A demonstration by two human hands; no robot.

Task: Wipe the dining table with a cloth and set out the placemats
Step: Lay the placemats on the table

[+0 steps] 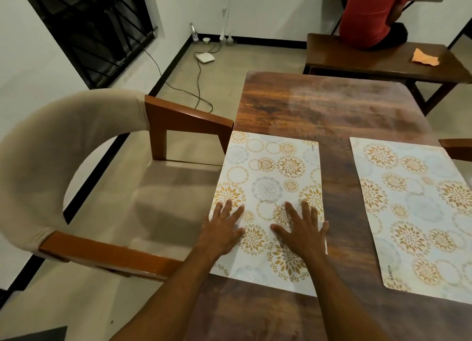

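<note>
A white placemat [270,177] with gold and grey flower circles lies along the left edge of the dark wooden dining table [332,105]. My left hand [223,228] and my right hand [301,229] both press flat on its near half, fingers spread and straight. A second placemat [413,213] of the same pattern lies on the right side of the table, apart from the first. An orange cloth [425,57] lies crumpled on a wooden bench [357,57] beyond the table's far end.
A beige padded chair [76,162] with orange-brown wooden arms stands close against the table's left side. A person in a red shirt [370,11] sits on the bench. Cables and a white box [204,58] lie on the floor near the wall.
</note>
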